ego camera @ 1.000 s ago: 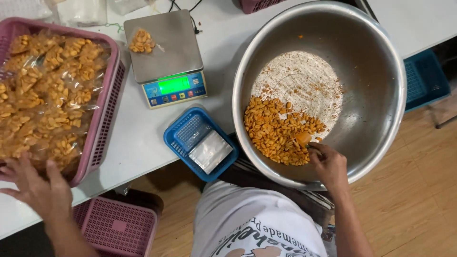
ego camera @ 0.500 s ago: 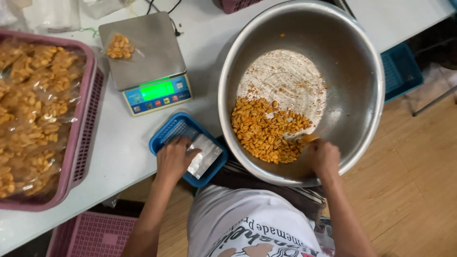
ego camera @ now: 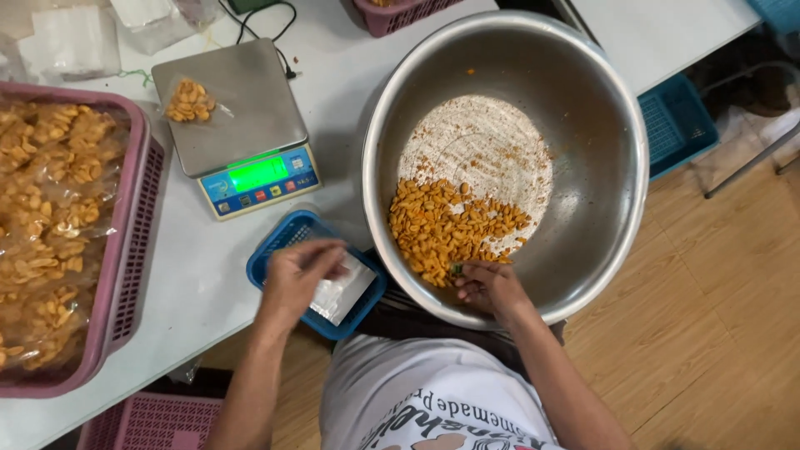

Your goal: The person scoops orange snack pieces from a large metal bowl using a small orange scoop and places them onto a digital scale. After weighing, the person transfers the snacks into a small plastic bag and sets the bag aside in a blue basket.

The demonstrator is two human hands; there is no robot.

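Two hands worked apart: the left hand [ego camera: 298, 273] pinched one clear bag [ego camera: 340, 287] from the blue basket [ego camera: 275, 250]; the right hand [ego camera: 487, 286], clenched among peanuts [ego camera: 450, 229], should scoop modestly

Bright, even light is falling from overhead, glaring softly off the steel bowl [ego camera: 583, 167] and the scale's platform [ego camera: 233, 108]. Shadows are staying faint; edges are bending slightly, detail blurring mildly.
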